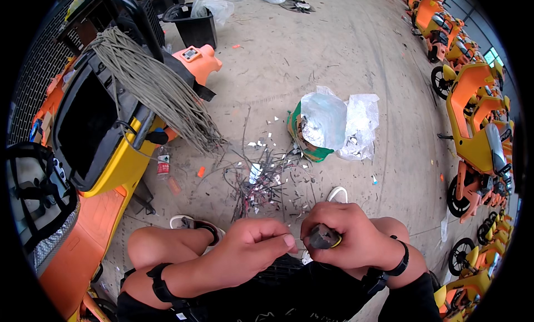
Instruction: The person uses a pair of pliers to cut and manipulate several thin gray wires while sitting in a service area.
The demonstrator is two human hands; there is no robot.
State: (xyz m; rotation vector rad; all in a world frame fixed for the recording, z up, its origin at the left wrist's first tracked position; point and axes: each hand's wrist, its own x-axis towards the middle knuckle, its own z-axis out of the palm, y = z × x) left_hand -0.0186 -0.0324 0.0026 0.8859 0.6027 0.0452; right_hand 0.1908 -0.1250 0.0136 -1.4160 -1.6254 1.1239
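Observation:
My right hand (353,236) is wrapped around a dark, blocky tool handle (324,237) with a yellow edge. Its blunt end points up between thumb and fingers, and the rest is hidden in the fist. Close beside it on the left, my left hand (245,249) is closed, thumb pressed against the curled fingers. What that pinch holds, if anything, cannot be made out. Both hands are above my lap, between my knees. On the floor in front of my feet lies a heap of cut cable scraps (253,183) mixed with white and coloured bits.
A long bundle of grey cables (156,88) drapes over a yellow and orange scooter (108,171) at left. Ahead stands an open green sack (295,124) with a plastic liner. A black bin (194,30) stands farther back. Parked scooters (473,116) line the right side. A bottle (163,161) lies near the left scooter.

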